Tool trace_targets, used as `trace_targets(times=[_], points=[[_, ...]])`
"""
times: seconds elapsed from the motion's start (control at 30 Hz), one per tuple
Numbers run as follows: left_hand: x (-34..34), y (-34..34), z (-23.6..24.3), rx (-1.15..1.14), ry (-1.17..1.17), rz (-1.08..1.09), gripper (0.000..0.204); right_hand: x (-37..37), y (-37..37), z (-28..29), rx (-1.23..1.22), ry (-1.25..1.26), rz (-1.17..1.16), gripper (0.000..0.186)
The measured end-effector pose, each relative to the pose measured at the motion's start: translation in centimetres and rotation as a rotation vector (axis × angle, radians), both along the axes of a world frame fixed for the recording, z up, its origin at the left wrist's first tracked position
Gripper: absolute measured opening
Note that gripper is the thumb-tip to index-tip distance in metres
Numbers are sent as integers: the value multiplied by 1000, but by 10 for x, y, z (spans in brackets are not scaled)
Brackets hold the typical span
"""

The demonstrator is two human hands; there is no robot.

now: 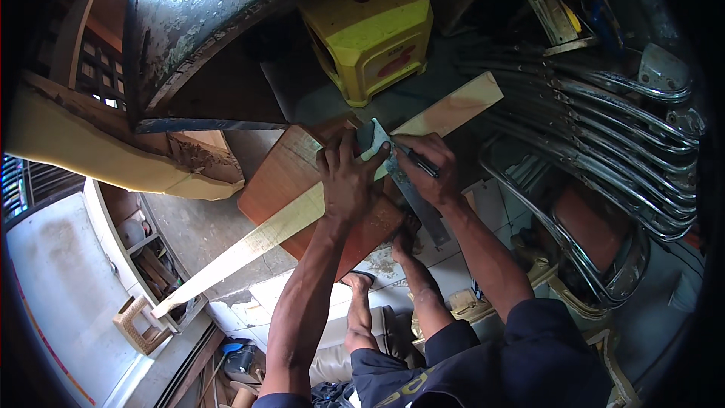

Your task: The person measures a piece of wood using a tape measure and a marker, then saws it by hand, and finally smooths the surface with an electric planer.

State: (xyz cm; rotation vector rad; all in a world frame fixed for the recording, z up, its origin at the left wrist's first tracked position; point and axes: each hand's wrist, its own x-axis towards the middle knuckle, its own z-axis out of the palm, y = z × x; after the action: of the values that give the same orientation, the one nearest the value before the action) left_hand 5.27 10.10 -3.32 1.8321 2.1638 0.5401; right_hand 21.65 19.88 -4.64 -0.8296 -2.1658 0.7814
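Note:
A long pale wooden plank (264, 238) runs diagonally across a reddish-brown wooden surface (283, 170), from lower left to upper right. My left hand (349, 177) presses a try square (414, 200) against the plank, its thumb on the square's pale stock and its fingers over the plank's far edge. The square's metal blade points down and to the right, off the plank's near side. In my right hand (432, 170) is a dark pen (420, 164), gripped close beside the square. The pen's tip is hidden by my fingers.
A yellow plastic stool (366, 30) stands beyond the plank. Stacked chrome chair frames (604, 128) crowd the right side. A worn bench (185, 38) and a yellow foam sheet (98, 140) lie at left, above a white cabinet (68, 287). My feet rest on the tiled floor (279, 295).

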Motion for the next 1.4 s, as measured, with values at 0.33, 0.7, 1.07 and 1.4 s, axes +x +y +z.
trace_targets(times=[0.33, 0.7, 1.07, 1.4], points=[[-4, -1, 0, -2, 23, -13, 56, 21, -23, 39, -236, -89, -59, 20], [-8, -3, 2, -39, 24, -14, 62, 43, -37, 26, -129, -60, -3, 18], [-63, -147, -4, -263, -24, 313, 104, 40, -129, 10, -799, -176, -378, 19], [-90, -179, -17, -302, 1, 278, 77, 39, -165, 7, -654, -175, -203, 25]])
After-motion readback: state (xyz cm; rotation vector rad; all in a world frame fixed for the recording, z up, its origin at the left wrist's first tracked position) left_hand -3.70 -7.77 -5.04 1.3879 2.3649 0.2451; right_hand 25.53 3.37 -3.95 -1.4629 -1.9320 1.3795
